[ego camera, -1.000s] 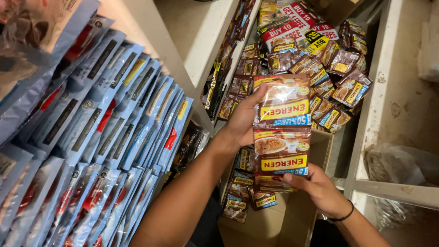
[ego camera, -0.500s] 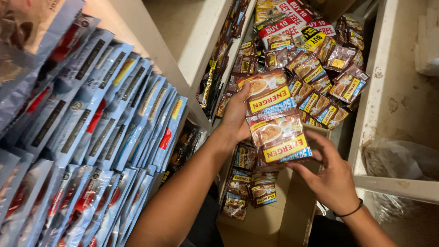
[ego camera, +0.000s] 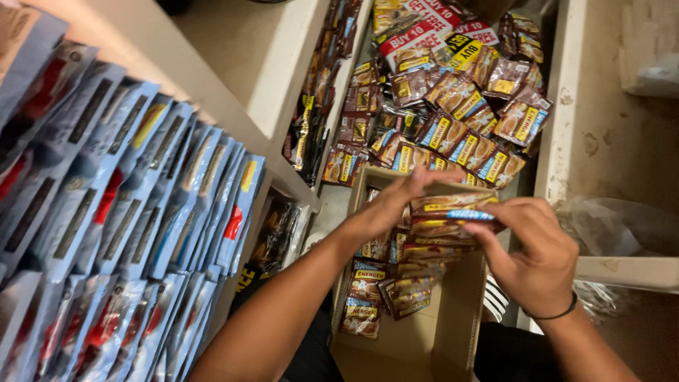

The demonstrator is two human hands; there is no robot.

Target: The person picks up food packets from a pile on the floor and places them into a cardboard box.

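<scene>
Now the strip of brown and orange sachets (ego camera: 453,216) lies folded flat between both hands, edge-on to the camera. A second ago it hung open, two printed faces showing full; half a second ago it was tilted and partly turned. So the fold has closed, and the strip has dropped lower, from in front of the piled shelf to just above the cardboard box (ego camera: 453,332).

Left hand (ego camera: 396,201): fingers curled over the top and near end of the folded strip, pinching it. Wrist reaches in from lower left.

Right hand (ego camera: 534,251): fingers wrapped over the far end, thumb below, closed on the same strip. A thin dark band (ego camera: 559,313) sits on that wrist.

Strip position: held in the air, over the open box, touching nothing but the hands as far as I can tell. More linked sachets (ego camera: 368,301) of the same kind hang or lie inside the box below it, some upright against the left wall.

Around: a loose heap of similar sachets (ego camera: 460,120) fills the shelf compartment behind the box. Row of blue packets (ego camera: 163,205) stands on edge at left. White shelf divider (ego camera: 283,85) between them. Clear plastic bag (ego camera: 608,226) on the ledge at right.

Reading: the folding looks finished, the bundle compact and gripped at both ends, poised directly above the box opening.
</scene>
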